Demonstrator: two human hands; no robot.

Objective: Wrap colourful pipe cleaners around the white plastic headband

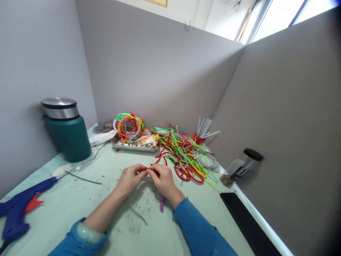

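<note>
My left hand (132,177) and my right hand (163,179) meet at the fingertips over the middle of the table. Both are closed in a pinch on a red pipe cleaner (147,169), of which only a little shows between the fingers. A short purple pipe cleaner (162,204) lies below my right hand. Between my forearms rests a grey piece of wire (139,214). Just beyond my right hand are red-handled scissors (188,174), beside a tangled heap of coloured pipe cleaners (177,142).
A metal tray (135,147) with coloured rings and small pieces stands at the back. On the left are a green flask (68,137) and a blue glue gun (20,206). A clear jar (241,167) and a black strip (246,222) are on the right.
</note>
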